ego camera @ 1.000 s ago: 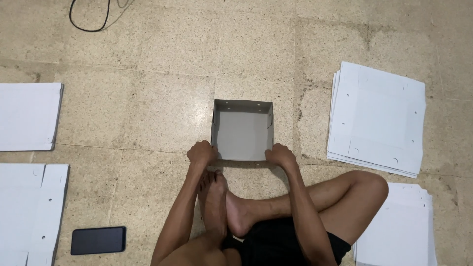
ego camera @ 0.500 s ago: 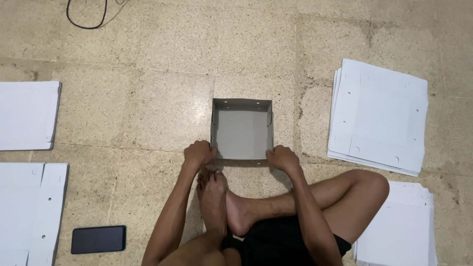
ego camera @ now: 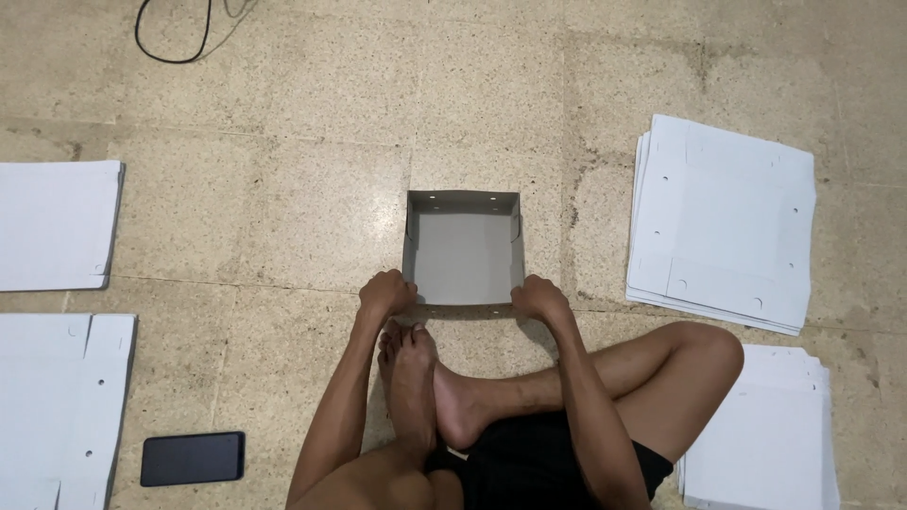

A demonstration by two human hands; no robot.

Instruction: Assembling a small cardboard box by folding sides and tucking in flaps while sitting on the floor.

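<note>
**Box wall grip: collapse risk**

My left hand and right hand clench the near corners of the grey box, mid-floor before my feet. Uneven pressure could buckle the near wall or spring the corner tabs loose.

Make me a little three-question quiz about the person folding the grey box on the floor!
1. True or false: both hands touch the grey box.
2. What lies on the floor nearest the person's left knee? A) a dark phone B) a red cup C) a pair of scissors
3. Which side of the box does the person press: the near one or the far one?

Key
1. True: the left hand and the right hand each press a near corner.
2. A: the dark phone lies flat beside a white cardboard sheet.
3. The near one, by the feet; the stack of white sheets lies untouched to the right.
</note>
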